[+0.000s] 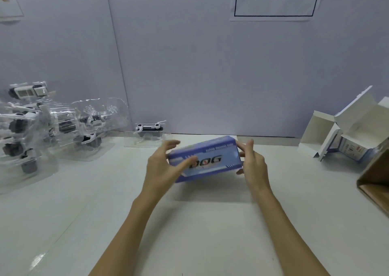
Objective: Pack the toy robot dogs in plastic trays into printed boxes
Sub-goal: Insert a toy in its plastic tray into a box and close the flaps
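Printed box [205, 159], blue and marked "DOG", is held closed above the white worktop [189, 223] in the head view. Left hand [164, 166] grips its left end, thumb across the front; right hand [251, 162] clasps the right end. One unit looks packed. Still to pack: stacked toy robot dogs in plastic trays [42, 126] at left, a single trayed dog [149, 131] by the wall. Open empty boxes [345, 132] wait at right beside a brown carton [376, 183].

Blue printed box [205, 159] w/ dark "DOG" lettering & white stripes; clear plastic trays [63, 128] w/ black & white toy dogs [148, 127]; white table [189, 223]; brown carton [376, 181].
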